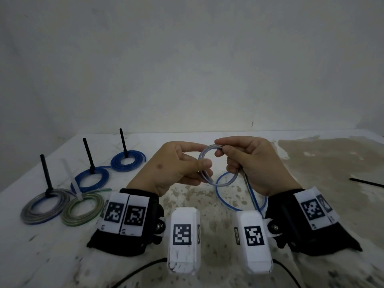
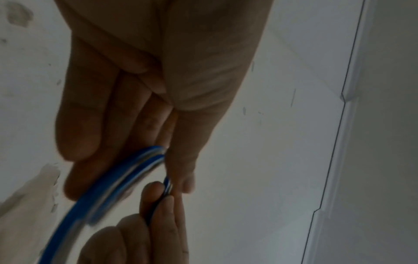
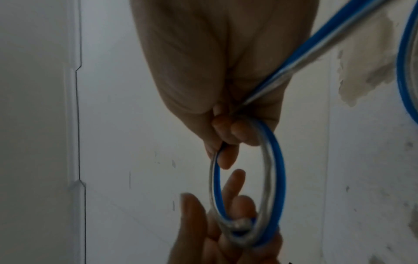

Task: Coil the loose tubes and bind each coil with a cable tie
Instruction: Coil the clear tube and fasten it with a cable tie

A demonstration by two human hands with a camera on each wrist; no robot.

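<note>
A clear tube with a blue stripe [image 1: 204, 154] is held above the table as one small loop. My left hand [image 1: 202, 156] pinches the loop's lower left side between thumb and fingers. The loop's upper right is pinched by my right hand [image 1: 219, 146]. The rest of the tube [image 1: 228, 180] trails under the right palm and lies in loose curves on the table. In the right wrist view the loop [image 3: 279, 169] hangs from the right hand's fingers [image 3: 226, 157], and the cut end [image 3: 242, 224] sits at the left hand's fingers [image 3: 194, 223]. The left wrist view shows two strands [image 2: 126, 178] side by side.
Several bound coils lie at the left: two blue coils [image 1: 127, 161] [image 1: 91, 179], a grey-blue coil [image 1: 45, 207] and a green coil [image 1: 83, 208], each with an upright tie tail. A loose black cable tie [image 1: 365, 182] lies at the right edge. Black cables [image 1: 135, 273] run near me.
</note>
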